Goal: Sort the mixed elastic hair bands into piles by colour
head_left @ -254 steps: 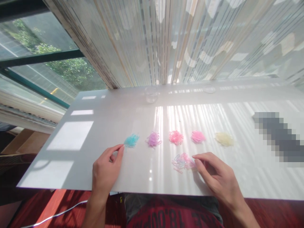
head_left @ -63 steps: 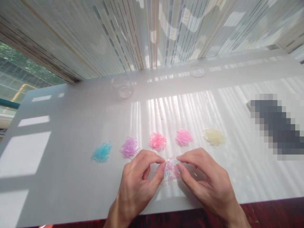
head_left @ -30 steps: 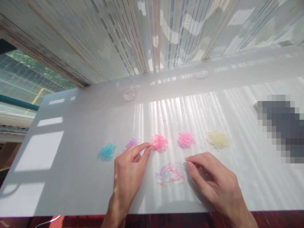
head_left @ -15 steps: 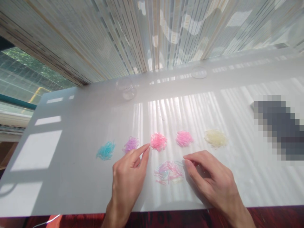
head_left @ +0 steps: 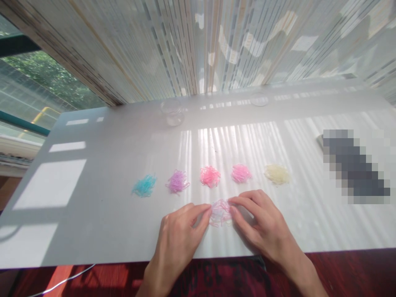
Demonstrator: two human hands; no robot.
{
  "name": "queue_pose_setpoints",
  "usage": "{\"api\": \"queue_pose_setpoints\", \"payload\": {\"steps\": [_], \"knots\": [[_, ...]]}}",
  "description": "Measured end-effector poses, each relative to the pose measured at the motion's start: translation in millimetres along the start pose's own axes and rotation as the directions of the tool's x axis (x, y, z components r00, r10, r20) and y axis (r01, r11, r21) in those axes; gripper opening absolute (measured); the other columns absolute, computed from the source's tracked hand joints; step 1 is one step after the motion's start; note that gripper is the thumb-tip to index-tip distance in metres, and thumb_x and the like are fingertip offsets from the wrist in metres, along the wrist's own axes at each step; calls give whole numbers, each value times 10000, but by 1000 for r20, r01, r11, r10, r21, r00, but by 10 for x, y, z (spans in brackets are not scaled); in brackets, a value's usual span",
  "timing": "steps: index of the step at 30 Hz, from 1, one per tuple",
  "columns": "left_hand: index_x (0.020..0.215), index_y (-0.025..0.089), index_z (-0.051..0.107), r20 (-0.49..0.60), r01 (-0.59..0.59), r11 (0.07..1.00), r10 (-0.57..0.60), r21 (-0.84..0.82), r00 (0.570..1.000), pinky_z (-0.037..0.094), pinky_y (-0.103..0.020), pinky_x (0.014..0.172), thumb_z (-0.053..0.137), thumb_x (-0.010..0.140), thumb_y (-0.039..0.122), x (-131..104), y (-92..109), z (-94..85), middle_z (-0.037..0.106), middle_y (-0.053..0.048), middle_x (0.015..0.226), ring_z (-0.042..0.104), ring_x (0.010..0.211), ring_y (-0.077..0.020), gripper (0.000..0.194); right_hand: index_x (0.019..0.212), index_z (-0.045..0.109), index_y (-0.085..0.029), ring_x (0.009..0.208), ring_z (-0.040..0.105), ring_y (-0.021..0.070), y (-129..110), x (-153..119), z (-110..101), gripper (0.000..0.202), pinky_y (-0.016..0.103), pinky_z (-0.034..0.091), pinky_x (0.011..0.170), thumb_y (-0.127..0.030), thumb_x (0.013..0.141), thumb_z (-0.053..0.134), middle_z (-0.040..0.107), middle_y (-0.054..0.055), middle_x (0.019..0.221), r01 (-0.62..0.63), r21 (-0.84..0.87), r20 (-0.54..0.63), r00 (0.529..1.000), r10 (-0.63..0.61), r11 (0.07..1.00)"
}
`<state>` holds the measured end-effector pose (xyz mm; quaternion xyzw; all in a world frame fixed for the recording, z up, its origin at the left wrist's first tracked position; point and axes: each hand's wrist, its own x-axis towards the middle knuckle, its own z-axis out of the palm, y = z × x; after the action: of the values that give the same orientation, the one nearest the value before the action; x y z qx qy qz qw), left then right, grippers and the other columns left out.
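Observation:
A small mixed pile of thin looped rubber bands [head_left: 220, 212], mostly pale pink with some bluish and yellowish ones, lies on the white table near its front edge. At the pile's left side, my left hand [head_left: 185, 227] has thumb and forefinger brought together. My right hand [head_left: 262, 220] touches the right side with its thumb and forefinger curled close. Any band between either hand's fingertips is too small to make out. Beyond them is a row of single-colour piles: blue bands [head_left: 144, 185], purple bands [head_left: 177, 181], coral-red bands [head_left: 210, 176], pink bands [head_left: 241, 173] and pale yellow bands [head_left: 277, 174].
Toward the back of the white table [head_left: 108, 165] stands a clear round container [head_left: 172, 113], and a clear lid [head_left: 259, 99] lies farther right. A blurred dark object [head_left: 352, 165] is at the right. A striped curtain [head_left: 185, 45] hangs behind the table.
My left hand has moved from beside the coral-red pile down to the mixed pile. My right hand has shifted slightly left onto that pile's edge. The whole view has shifted a little.

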<state>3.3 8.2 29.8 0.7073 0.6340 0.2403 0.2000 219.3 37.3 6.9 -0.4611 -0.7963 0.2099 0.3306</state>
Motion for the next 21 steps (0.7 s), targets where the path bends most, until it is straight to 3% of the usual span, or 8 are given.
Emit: {"api": "queue_pose_setpoints", "payload": {"steps": [6,12,17,21], "knots": [[882,247,796,-39,2,1000,-2,4,999,466,-225,552,663,913,195,1,15,59,751,32,697,640,547,-123,147,1071,678,-193,839,620,220,-13,-11,13,110,396,536,740,-180,985,611,657,66,923,35,-37,16,999,-34,999],[856,245,795,-46,69,997,-70,-40,996,464,-218,526,692,871,180,2,21,45,708,49,618,603,492,-116,123,1116,675,-207,890,628,210,-55,-23,-17,143,368,564,762,-169,993,613,651,64,952,6,62,25,1000,-7,998],[899,240,785,-31,0,991,-4,-131,1000,442,-204,516,682,889,175,-7,24,6,701,44,650,576,505,-103,123,1182,672,-211,922,644,198,-126,5,6,220,333,592,783,-153,974,635,659,61,982,14,138,18,1000,-17,990],[959,241,765,-23,-76,977,73,-199,997,419,-201,527,657,932,187,-17,12,-9,641,48,635,538,523,-98,124,1105,689,-210,880,655,190,-154,67,32,163,324,591,777,-139,968,636,675,46,935,55,134,15,998,-58,989]]}}
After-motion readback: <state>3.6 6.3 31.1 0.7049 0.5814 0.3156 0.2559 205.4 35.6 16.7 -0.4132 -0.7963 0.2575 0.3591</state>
